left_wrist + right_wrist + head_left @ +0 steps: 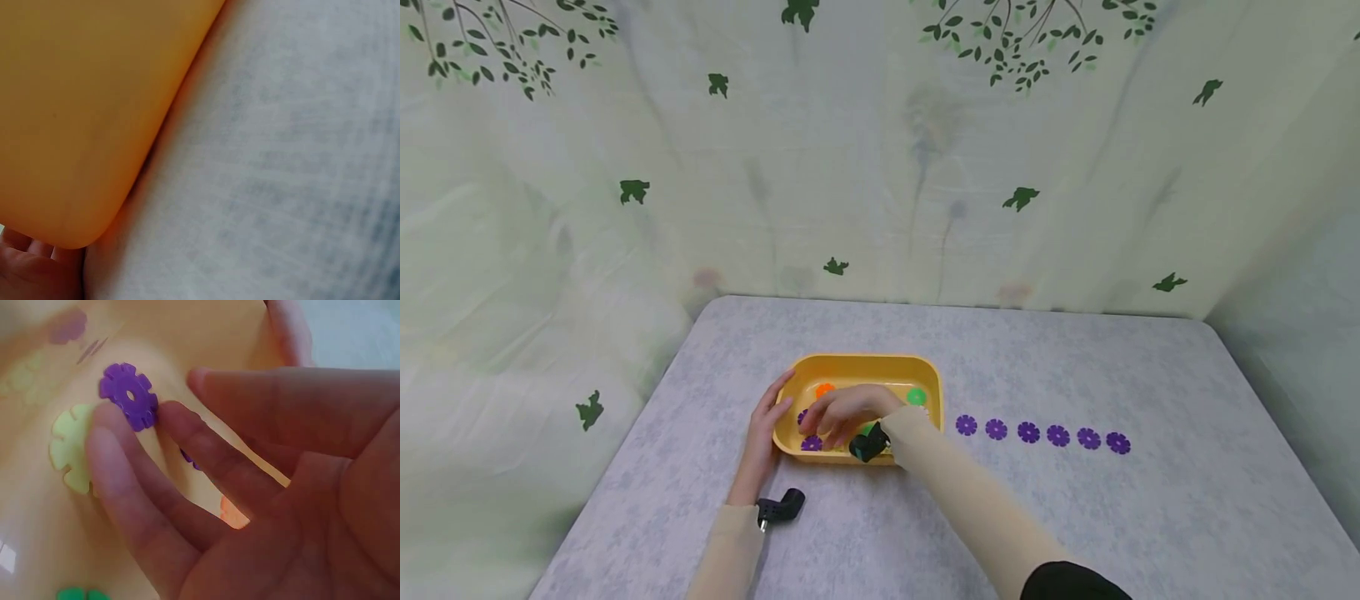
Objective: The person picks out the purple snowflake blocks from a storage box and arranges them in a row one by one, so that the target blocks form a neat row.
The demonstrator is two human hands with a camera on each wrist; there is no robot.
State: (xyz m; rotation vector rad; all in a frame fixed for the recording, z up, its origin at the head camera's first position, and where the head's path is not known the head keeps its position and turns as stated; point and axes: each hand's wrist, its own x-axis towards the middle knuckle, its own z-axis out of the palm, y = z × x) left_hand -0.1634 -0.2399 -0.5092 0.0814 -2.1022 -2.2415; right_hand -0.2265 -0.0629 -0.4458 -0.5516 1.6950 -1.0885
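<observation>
A yellow tray [868,362] on the table holds flower-shaped notched plastic discs. My left hand [767,429] grips the tray's left side, its thumb over the rim. In the left wrist view, some of its fingers [40,256] show beside the tray's corner. Inside the tray, my right hand [850,408] reaches down with loosely bent, spread fingers. One fingertip touches a purple disc [128,394], while the thumb stays apart from it. A pale yellow disc [70,447] lies partly behind the fingers. Also in the tray are an orange disc [825,390] and a green disc [917,397].
Right of the tray, several purple discs [1028,432] lie flat on the table in a spaced row. The grey table [1075,517] ends at the back against a hanging cloth [880,167] printed with leaves.
</observation>
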